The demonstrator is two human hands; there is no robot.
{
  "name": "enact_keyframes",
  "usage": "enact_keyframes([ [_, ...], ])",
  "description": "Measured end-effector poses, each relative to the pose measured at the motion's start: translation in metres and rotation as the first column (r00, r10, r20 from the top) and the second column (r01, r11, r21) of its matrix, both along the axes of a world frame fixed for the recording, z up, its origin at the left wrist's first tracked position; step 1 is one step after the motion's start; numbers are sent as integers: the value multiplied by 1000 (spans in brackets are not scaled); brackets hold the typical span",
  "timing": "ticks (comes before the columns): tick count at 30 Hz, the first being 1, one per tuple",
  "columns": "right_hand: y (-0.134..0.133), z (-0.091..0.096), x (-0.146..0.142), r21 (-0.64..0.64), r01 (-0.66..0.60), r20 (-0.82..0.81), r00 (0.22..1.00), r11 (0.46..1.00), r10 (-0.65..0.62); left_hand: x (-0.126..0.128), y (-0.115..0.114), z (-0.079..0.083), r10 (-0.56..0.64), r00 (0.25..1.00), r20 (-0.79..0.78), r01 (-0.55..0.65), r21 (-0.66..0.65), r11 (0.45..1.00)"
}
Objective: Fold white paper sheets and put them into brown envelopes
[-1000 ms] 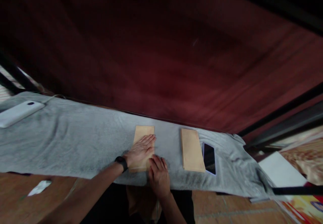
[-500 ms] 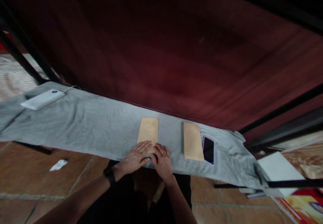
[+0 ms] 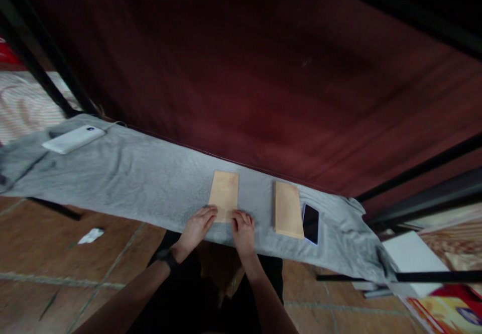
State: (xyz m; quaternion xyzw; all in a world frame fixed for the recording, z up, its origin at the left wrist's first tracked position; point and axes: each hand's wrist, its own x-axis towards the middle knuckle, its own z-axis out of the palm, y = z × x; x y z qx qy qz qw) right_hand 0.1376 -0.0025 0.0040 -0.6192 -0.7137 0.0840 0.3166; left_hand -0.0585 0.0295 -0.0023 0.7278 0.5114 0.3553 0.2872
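A flat tan kraft-paper envelope (image 3: 224, 193) lies on the grey cloth in front of me, its short side towards me. My left hand (image 3: 198, 226) is at its lower left edge, with the fingers together and curled onto the paper. At the lower right corner, my right hand (image 3: 243, 227) pinches the edge with bent fingers. The thumbs are mostly hidden. To the right, a stack of similar tan envelopes (image 3: 288, 209) lies apart from both hands. A phone (image 3: 311, 223) with a dark screen and pale purple rim rests right beside that stack.
Grey cloth (image 3: 150, 178) covers the narrow surface. A white device with a cable (image 3: 74, 139) lies at its left end. Dark red fabric (image 3: 241, 98) hangs behind, between black metal bars (image 3: 422, 165). A crumpled white paper (image 3: 91, 235) is on the tiled floor.
My left hand has drawn back from lying flat across the envelope to its lower left edge. My right hand has moved slightly outward to the lower right corner. The view has shifted slightly.
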Motion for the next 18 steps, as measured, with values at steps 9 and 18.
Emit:
enact_keyframes([
  [9, -34, -9, -45, 33, -180, 108, 979, 983, 176, 1, 0, -2, 20, 999, -38, -18, 69, 997],
  [18, -30, -11, 11, 11, -99, 244, 965, 995, 93, 1, -3, -4, 189, 969, -159, -147, 243, 959],
])
